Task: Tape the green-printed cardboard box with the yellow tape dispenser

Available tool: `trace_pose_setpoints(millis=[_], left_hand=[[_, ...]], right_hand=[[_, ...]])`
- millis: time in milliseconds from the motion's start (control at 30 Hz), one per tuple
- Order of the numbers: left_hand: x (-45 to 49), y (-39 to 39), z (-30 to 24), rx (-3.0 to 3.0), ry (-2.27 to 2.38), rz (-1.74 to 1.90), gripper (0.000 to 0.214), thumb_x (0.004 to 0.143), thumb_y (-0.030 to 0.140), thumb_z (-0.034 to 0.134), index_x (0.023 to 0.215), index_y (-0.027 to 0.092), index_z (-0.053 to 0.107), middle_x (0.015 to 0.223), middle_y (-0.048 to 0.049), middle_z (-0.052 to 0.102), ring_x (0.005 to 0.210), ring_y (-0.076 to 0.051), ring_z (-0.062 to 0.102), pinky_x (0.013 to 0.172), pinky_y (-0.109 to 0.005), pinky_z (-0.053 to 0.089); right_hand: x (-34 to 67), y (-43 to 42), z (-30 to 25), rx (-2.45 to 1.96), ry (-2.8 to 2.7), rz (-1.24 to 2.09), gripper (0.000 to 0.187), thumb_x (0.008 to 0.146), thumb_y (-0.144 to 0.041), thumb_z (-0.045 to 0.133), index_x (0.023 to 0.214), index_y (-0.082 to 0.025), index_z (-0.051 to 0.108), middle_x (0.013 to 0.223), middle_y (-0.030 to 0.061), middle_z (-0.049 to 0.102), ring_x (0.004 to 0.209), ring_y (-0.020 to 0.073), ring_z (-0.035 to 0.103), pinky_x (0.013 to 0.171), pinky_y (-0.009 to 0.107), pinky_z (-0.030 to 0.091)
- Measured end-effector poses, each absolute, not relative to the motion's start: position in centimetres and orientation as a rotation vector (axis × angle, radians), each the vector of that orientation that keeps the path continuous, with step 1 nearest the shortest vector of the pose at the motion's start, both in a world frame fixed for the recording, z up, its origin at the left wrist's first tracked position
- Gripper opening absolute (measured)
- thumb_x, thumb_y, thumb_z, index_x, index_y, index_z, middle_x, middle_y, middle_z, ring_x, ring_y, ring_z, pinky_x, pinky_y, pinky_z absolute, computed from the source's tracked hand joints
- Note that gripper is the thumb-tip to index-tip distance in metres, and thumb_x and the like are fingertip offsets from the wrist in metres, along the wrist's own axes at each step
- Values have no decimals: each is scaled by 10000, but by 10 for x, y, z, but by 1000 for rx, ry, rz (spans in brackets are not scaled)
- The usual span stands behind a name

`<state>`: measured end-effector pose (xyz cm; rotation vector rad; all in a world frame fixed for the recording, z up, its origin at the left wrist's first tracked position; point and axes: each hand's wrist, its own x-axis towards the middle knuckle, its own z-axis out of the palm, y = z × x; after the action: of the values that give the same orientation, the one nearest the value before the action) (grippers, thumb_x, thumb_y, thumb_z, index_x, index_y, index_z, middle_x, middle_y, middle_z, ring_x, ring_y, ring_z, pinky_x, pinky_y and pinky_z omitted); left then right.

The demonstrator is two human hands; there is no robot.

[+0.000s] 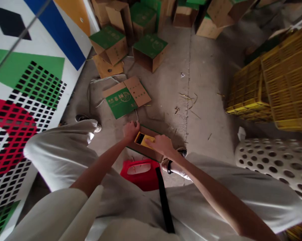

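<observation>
A brown cardboard box (pixel 154 154) with green edges lies between my feet. My left hand (pixel 131 131) is closed at its far left edge, the fingers curled there. Over the box, my right hand (pixel 163 146) is wrapped round the right end of a yellow, box-shaped tool (pixel 143 140) with a black part at its left end. The tool's exact kind does not show. Its left end lies close to my left hand, slightly apart from it. Just in front of me is a red plastic stool (pixel 138 177), below the near edge of the box.
Beyond the box, a flattened green and brown carton (pixel 123 102) lies on the floor. Several cartons (pixel 151 50) stand farther back. Yellow crates (pixel 286 73) and a white perforated basket (pixel 273 160) are at right. A painted panel (pixel 37 80) runs along the left; straw scraps (pixel 189 100) litter the concrete.
</observation>
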<state>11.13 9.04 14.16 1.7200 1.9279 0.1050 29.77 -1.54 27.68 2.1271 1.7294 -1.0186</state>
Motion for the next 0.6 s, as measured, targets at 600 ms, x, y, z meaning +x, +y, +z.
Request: trace_pose_setpoints(millis=[600], left_hand=[[118,85,164,1904,2117,-234,691,1152,540,314,1127,118,861,1135,-266,830,1100,-434,779,906,-487,557]], right_hand=[[551,-201,294,1968,1596,-1148,562,1120,-699,489,1093,-212,768,1009,133,816,989,311,776,800,349,471]])
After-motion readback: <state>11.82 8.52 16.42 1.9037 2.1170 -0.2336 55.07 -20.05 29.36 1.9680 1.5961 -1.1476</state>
